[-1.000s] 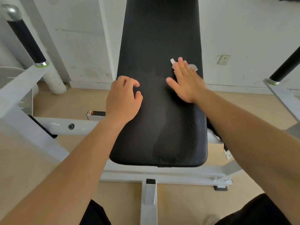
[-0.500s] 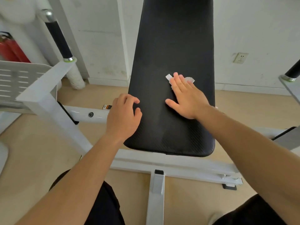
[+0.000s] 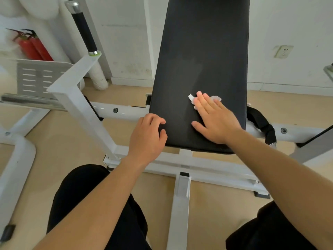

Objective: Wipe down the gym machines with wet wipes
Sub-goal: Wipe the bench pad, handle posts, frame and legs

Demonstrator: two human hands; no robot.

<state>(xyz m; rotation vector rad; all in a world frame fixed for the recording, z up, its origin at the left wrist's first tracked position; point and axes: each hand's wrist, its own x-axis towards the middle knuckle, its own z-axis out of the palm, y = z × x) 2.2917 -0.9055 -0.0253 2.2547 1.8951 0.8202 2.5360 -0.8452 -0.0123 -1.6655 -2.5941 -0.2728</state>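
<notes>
White wet wipe (image 3: pixel 191 98) lies pinned under the flat, straight fingers of the right hand (image 3: pixel 216 120), its corners peeping out past the fingertips, at about five o'clock on the padded black pad (image 3: pixel 201 51). The left hand (image 3: pixel 147 139) curls round the pad's edge at seven o'clock, thumb on top, bracing it. Faint paler streaks show higher up the pad, toward twelve o'clock. To do this pass well, the palm should probably bear evenly so the wipe neither bunches nor slips from beneath the fingers. Strokes should overlap out to both edges and the near lip, including the patch the left hand now covers. Around the pad stand the white frame (image 3: pixel 126 110), a black-gripped handle (image 3: pixel 84 31) at ten o'clock, red fire extinguishers (image 3: pixel 34 47) at nine and a wall socket (image 3: pixel 282 51) at two.
</notes>
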